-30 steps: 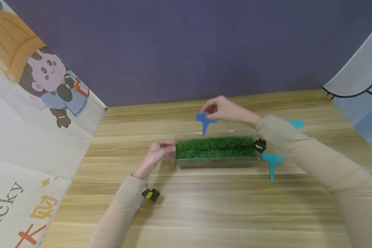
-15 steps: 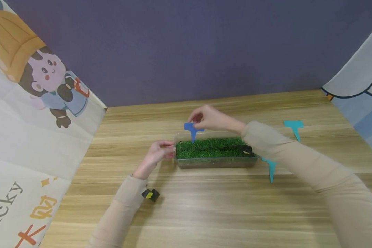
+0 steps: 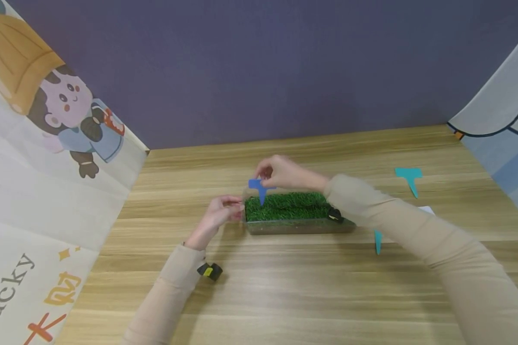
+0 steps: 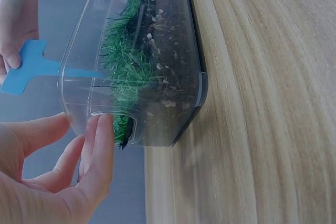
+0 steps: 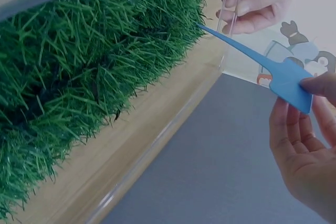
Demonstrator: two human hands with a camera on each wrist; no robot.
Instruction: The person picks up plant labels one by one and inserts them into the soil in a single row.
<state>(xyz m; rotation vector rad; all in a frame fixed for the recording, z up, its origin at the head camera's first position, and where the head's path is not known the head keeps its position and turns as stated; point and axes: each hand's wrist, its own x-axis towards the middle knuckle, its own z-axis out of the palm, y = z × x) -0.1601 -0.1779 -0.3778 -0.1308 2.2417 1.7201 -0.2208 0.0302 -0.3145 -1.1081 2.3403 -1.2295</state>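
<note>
My right hand [image 3: 282, 171] pinches a blue T-shaped plant label [image 3: 262, 188] by its wide head. The label's stake points down over the left end of a clear plastic planter box [image 3: 302, 226]. In the right wrist view the tip of the label [image 5: 286, 82] is right at the edge of the green artificial grass [image 5: 105, 61]. Through the clear wall in the left wrist view, dark soil [image 4: 170, 56] shows under the turf. My left hand [image 3: 217, 213] rests at the box's left end, its fairly straight fingers [image 4: 102, 150] against the end wall and thumb beside the rim.
Two teal T-shaped labels lie on the wooden table [image 3: 285, 292]: one label [image 3: 409, 177] at the back right, another label [image 3: 378, 242] partly hidden under my right sleeve. A white item [image 3: 426, 210] peeks out behind that sleeve. A dark wall [image 3: 285, 72] stands behind.
My right hand has carried the blue label left and down, from above the box's back rim to the left end of the grass. The left hand has stayed put.
</note>
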